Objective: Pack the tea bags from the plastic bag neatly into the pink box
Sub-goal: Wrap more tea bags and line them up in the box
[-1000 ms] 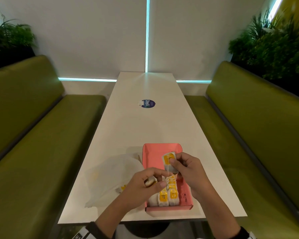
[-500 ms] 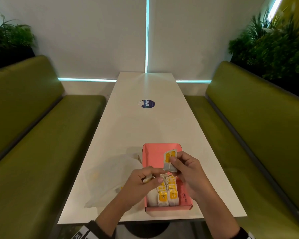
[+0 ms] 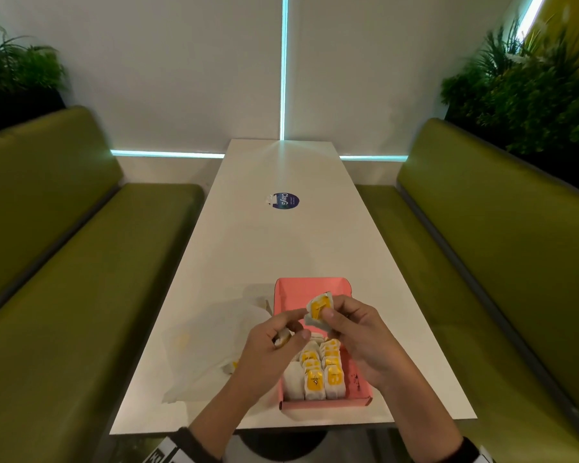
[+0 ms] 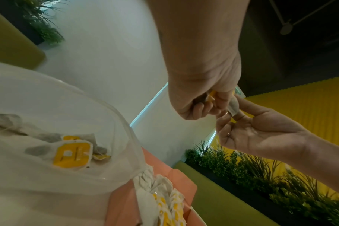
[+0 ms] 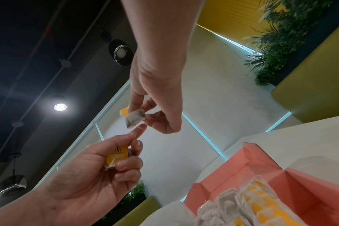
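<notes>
The pink box (image 3: 310, 289) lies open at the table's near edge, with rows of yellow-tagged tea bags (image 3: 318, 374) filling its near half. Above the box, my right hand (image 3: 328, 315) pinches one tea bag (image 3: 317, 310) between thumb and fingers; the same tea bag (image 5: 135, 119) shows grey in the right wrist view. My left hand (image 3: 291, 335) curls round a second yellow-tagged tea bag (image 5: 117, 156), and its index finger reaches up to the bag in the right hand. The translucent plastic bag (image 3: 214, 342) lies left of the box, with a few tea bags (image 4: 71, 154) inside.
The long white table (image 3: 281, 248) carries a round blue sticker (image 3: 285, 201) at its middle. Green benches (image 3: 81, 279) run along both sides, with plants (image 3: 532, 95) behind them. The box's far half is bare.
My left hand has risen a little toward the right hand. The tea bag in my right hand has tilted to the left. The box and plastic bag have not moved.
</notes>
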Available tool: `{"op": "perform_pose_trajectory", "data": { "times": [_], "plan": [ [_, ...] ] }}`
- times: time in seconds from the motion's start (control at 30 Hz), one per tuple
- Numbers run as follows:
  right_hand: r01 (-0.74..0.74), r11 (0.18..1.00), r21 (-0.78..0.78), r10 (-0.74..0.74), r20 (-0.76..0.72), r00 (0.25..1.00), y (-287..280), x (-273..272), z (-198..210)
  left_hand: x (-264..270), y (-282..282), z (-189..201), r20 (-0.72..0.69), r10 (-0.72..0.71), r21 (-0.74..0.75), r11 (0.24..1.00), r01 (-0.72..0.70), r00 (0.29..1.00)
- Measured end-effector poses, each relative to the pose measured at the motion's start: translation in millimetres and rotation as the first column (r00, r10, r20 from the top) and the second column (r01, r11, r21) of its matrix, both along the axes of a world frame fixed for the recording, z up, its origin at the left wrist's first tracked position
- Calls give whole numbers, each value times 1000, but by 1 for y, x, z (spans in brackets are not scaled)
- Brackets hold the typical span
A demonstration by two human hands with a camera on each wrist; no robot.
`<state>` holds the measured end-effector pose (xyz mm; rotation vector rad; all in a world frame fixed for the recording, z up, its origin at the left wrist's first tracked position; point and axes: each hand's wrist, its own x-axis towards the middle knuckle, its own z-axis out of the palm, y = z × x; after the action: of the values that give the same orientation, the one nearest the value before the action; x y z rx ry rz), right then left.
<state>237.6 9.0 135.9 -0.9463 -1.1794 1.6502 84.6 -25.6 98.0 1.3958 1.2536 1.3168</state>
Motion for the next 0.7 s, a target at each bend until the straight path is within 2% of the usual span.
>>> {"op": "perform_pose_trajectory", "data": {
  "times": [0.13,0.3,0.47,0.53,0.6,0.7],
  "plan": [
    [-16,1000,-10,16,-43,999,-2,-4,3,-1,1,-1,-1,-83,-15,996,83,997],
    [195,980,-48,-200,-126,972,0,-12,-5,-2,1,-4,23,-105,25,994,104,994],
    [353,935,-24,-353,-77,932,-1,-15,-10,1,2,-9,-1,-142,116,983,142,990],
    [388,921,6,-388,-46,921,-1,-15,-8,2,1,-11,-60,-155,165,973,163,986],
    [404,914,51,-403,-12,915,0,-13,-7,2,-1,-13,-91,-138,226,962,156,986],
    [378,919,109,-381,7,924,0,-9,-5,2,-1,-15,-51,-60,294,953,72,997]
  ]
}}
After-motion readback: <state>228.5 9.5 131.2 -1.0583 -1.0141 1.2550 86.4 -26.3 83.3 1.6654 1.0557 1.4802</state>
